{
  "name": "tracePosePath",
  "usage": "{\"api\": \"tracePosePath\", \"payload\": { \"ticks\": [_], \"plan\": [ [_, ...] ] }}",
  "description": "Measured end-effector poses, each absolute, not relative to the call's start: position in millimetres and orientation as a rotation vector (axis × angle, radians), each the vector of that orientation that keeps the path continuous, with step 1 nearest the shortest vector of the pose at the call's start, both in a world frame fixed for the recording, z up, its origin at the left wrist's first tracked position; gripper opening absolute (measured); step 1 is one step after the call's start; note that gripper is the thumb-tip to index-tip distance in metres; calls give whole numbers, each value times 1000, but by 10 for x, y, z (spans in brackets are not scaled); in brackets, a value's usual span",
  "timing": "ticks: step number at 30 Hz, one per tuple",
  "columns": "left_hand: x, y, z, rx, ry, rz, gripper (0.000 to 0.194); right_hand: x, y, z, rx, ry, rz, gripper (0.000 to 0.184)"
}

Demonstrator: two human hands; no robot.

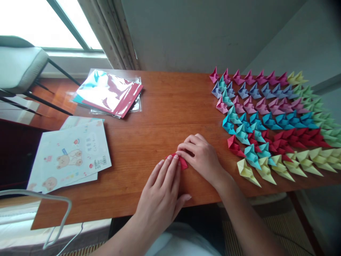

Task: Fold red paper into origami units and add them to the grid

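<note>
A small folded piece of red paper [183, 163] lies on the wooden table near its front edge, mostly covered by my fingers. My left hand [162, 190] rests over it, fingers stretched out flat with the tips pressing on the paper and the thumb out to the side. From the right, my right hand [201, 156] reaches in with bent fingers, its fingertips closed at the paper's upper edge. How the paper is folded beneath my fingers is hidden.
Rows of folded paper pieces [270, 121] in several colours cover the table's right side. Shiny plastic packs of coloured paper [109, 90] lie at the back left. Printed bear sheets [87, 149] sit at the left, near a white curved tube [66, 204]. A chair [22, 67] stands beyond.
</note>
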State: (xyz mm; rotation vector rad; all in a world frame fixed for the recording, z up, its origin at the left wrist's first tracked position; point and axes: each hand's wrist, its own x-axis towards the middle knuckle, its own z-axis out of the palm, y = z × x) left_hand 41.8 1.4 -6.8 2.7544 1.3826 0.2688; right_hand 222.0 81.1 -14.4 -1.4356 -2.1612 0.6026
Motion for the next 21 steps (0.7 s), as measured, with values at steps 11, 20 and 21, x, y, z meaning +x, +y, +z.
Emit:
{"api": "tracePosePath", "payload": {
  "ticks": [11,20,21],
  "plan": [
    [406,12,-52,2738,1445,345,81,2203,802,-154,-1457,-2173,571,8],
    [287,79,-49,2716,1360,369,69,2174,646,-39,-1525,-2188,566,14],
    [280,82,-53,2719,1362,361,68,2166,633,-31,-1543,-2195,559,15]
  ]
}}
